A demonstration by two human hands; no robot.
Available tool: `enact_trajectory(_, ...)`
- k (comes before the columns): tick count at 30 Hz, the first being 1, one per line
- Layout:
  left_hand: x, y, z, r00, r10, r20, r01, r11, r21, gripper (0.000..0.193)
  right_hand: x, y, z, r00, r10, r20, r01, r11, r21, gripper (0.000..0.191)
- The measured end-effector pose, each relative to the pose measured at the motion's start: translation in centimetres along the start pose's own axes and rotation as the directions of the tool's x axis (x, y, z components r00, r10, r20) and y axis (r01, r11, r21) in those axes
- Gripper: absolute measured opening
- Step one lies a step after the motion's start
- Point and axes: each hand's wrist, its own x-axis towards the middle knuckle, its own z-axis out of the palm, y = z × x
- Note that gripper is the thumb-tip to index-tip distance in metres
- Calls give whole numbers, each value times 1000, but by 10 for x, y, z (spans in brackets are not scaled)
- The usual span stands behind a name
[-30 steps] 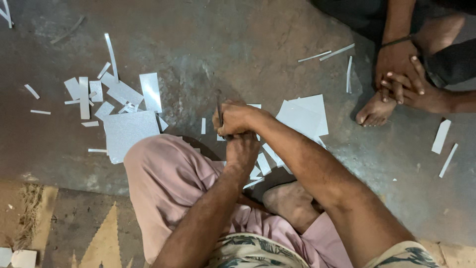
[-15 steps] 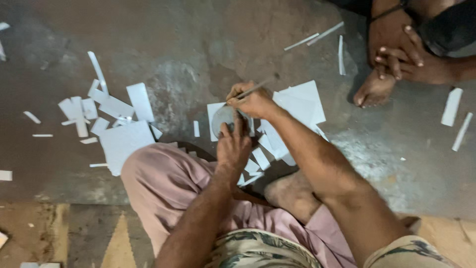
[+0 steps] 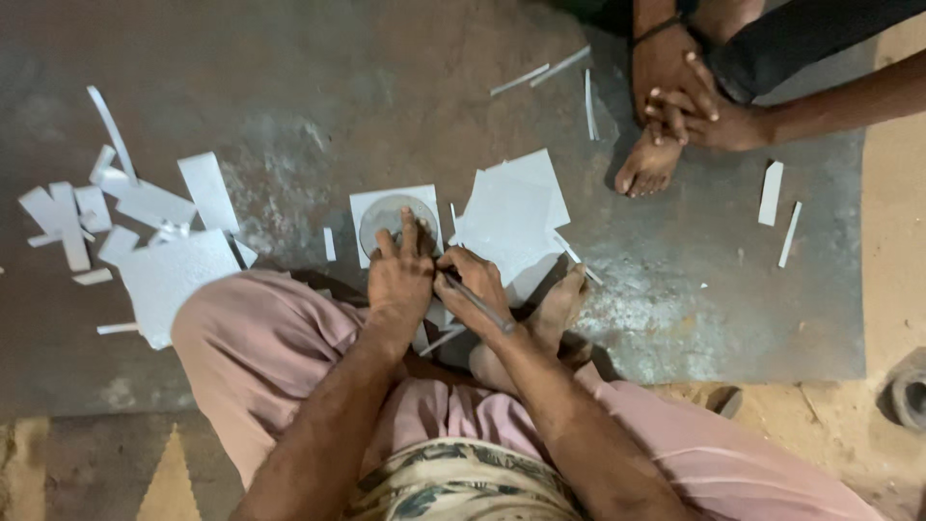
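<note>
My left hand presses flat on a round grey disc that lies on a white square sheet on the dark metal floor plate. My right hand grips a thin dark scribing tool, its tip at the disc's right edge beside my left fingers. My bare foot rests just right of my hands, on the lower edge of a stack of larger white sheets.
Several white offcuts and strips lie scattered at the left. Another person sits at the top right, hands clasped over a bare foot, with thin white strips nearby. A sandy floor borders the plate on the right.
My right hand has swung the tool from the disc's upper edge down to its lower right side. My left hand slid lower on the disc. The view has shifted right.
</note>
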Motion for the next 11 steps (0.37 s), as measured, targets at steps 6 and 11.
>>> enact_trajectory(6, -7, -5, -6, 997, -13, 73, 19, 997, -76, 75, 32, 37, 2, 942, 324, 86, -287, 645, 708, 6)
enact_trajectory(11, -6, -3, 9, 1000, -9, -17, 9, 1000, -9, 70, 66, 61, 25, 978, 206, 17, -182, 818, 545, 16)
